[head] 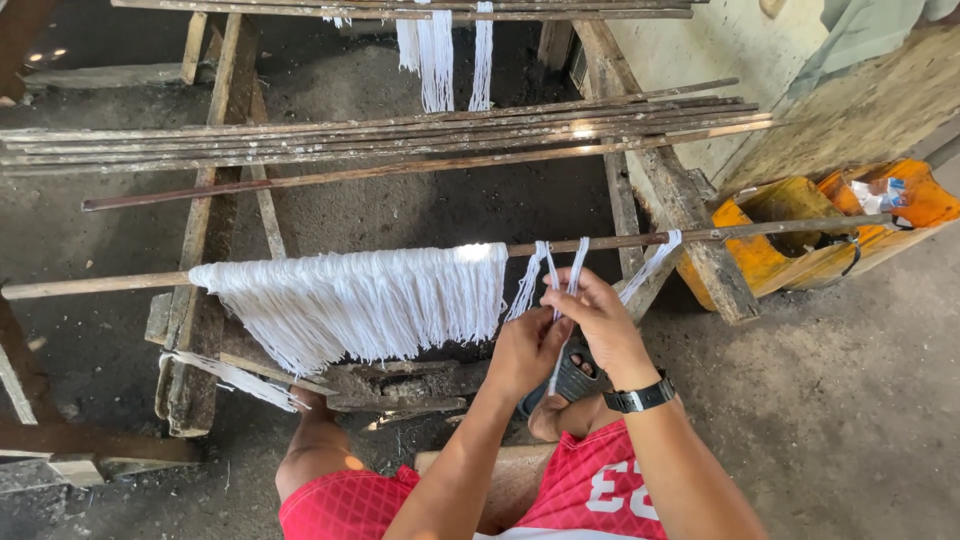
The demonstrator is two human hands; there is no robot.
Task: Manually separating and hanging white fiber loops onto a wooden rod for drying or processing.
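Both the left hand (527,350) and right hand (600,315) pinch white strands (560,275) hanging from the pole (100,284) beside the fringe (360,300); uneven pull could slacken the loop or tangle neighbours.

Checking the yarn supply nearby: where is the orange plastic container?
In the head view, the orange plastic container sits on the floor at the right, beyond the long wooden rod's right end.

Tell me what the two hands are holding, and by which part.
Both the left hand and right hand pinch white string strands at their lower ends; the strands hang from a wooden rod.
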